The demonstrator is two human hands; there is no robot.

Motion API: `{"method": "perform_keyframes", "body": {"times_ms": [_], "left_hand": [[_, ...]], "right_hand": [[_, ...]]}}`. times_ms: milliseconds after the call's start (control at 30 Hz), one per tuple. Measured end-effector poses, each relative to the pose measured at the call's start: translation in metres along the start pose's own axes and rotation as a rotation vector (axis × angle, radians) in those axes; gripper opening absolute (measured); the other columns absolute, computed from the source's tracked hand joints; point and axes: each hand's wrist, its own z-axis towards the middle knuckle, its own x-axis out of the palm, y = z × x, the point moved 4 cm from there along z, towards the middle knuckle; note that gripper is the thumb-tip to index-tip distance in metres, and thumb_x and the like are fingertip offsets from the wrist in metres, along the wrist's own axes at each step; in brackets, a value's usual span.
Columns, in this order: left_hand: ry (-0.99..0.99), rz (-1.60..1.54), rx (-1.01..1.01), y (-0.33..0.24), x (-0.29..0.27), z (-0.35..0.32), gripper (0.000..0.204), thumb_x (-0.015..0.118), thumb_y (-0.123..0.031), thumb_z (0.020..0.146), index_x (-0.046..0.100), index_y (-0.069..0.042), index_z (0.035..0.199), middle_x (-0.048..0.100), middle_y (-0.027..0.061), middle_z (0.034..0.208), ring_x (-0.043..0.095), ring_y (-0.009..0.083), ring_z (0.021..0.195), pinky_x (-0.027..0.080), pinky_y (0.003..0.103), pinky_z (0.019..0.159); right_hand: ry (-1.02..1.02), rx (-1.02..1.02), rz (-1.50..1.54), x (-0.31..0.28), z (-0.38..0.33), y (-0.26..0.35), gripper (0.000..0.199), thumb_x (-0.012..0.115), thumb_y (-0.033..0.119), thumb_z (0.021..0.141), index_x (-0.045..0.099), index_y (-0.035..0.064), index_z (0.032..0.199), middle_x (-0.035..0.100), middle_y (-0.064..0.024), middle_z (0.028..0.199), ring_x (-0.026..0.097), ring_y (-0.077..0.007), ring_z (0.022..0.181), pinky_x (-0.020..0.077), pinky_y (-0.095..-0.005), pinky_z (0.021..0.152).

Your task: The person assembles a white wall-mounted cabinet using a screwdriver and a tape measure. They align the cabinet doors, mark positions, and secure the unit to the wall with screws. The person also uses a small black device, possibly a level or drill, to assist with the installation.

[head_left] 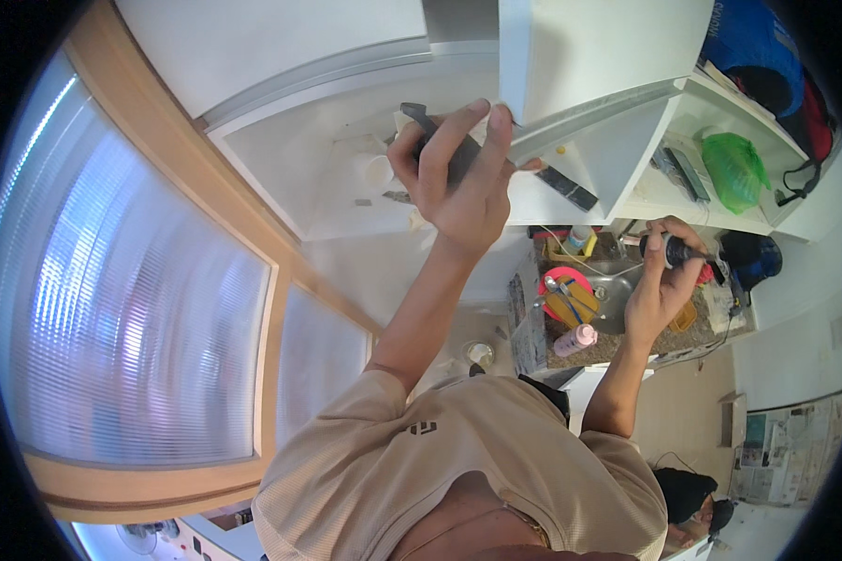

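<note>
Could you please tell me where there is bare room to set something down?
The white open cabinet looks bare between its left edge and the small grey scraps near the left hand. A smaller patch lies between the flat black rectangular object and the white upright divider. The brown speckled counter is crowded around its metal sink.

Open shelf [285,154], partition [641,154] between hands [465,204]
</note>
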Motion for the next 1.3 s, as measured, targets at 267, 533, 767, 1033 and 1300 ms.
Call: {"method": "perform_keyframes", "body": {"times_ms": [267, 533, 767, 1033, 1300], "left_hand": [[0.007, 0.034, -0.113, 0.035, 0.010, -0.001, 0.057, 0.078, 0.008, 0.074, 0.077, -0.009, 0.128, 0.070, 0.0081, 0.122, 0.057, 0.0289, 0.109, 0.049, 0.041, 0.093], [0.043, 0.019, -0.227, 0.066, 0.024, 0.000, 0.054, 0.082, 0.002, 0.076, 0.079, -0.017, 0.127, 0.070, 0.0018, 0.112, 0.052, 0.0293, 0.103, 0.046, 0.041, 0.089], [0.079, 0.090, -0.221, 0.092, 0.034, 0.004, 0.053, 0.085, -0.012, 0.080, 0.076, -0.019, 0.131, 0.071, 0.0010, 0.115, 0.055, 0.0284, 0.099, 0.048, 0.039, 0.087], [0.088, 0.135, -0.413, 0.100, 0.038, 0.011, 0.061, 0.089, -0.028, 0.079, 0.067, -0.014, 0.135, 0.064, 0.0090, 0.119, 0.057, 0.0301, 0.104, 0.050, 0.042, 0.087], [0.169, 0.105, -0.504, 0.104, 0.027, 0.024, 0.056, 0.089, -0.034, 0.078, 0.069, -0.013, 0.126, 0.068, 0.0058, 0.115, 0.061, 0.0285, 0.104, 0.052, 0.042, 0.086]], "right_hand": [[0.127, 0.114, -0.116, 0.034, 0.017, -0.043, 0.024, 0.072, 0.008, 0.097, 0.063, 0.0016, 0.119, 0.059, -0.0003, 0.093, 0.054, -0.0094, 0.087, 0.0467, -0.0258, 0.082], [0.126, -0.028, -0.239, 0.061, 0.046, -0.057, 0.032, 0.070, 0.004, 0.096, 0.066, 0.0002, 0.127, 0.059, -0.0040, 0.084, 0.058, -0.0123, 0.084, 0.0492, -0.0285, 0.084], [0.206, -0.473, -0.493, 0.118, 0.077, -0.024, 0.036, 0.073, 0.010, 0.095, 0.072, 0.0134, 0.131, 0.064, -0.0073, 0.104, 0.065, -0.0205, 0.077, 0.0554, -0.0336, 0.071], [0.304, -0.653, -0.575, 0.177, 0.095, -0.016, 0.030, 0.076, 0.021, 0.095, 0.075, 0.0212, 0.125, 0.064, -0.0052, 0.120, 0.072, -0.0178, 0.083, 0.0579, -0.0333, 0.067], [0.294, -0.717, -0.604, 0.191, 0.099, -0.023, 0.025, 0.076, 0.023, 0.095, 0.076, 0.0174, 0.120, 0.065, -0.0070, 0.120, 0.072, -0.0213, 0.086, 0.0583, -0.0357, 0.068]]}}
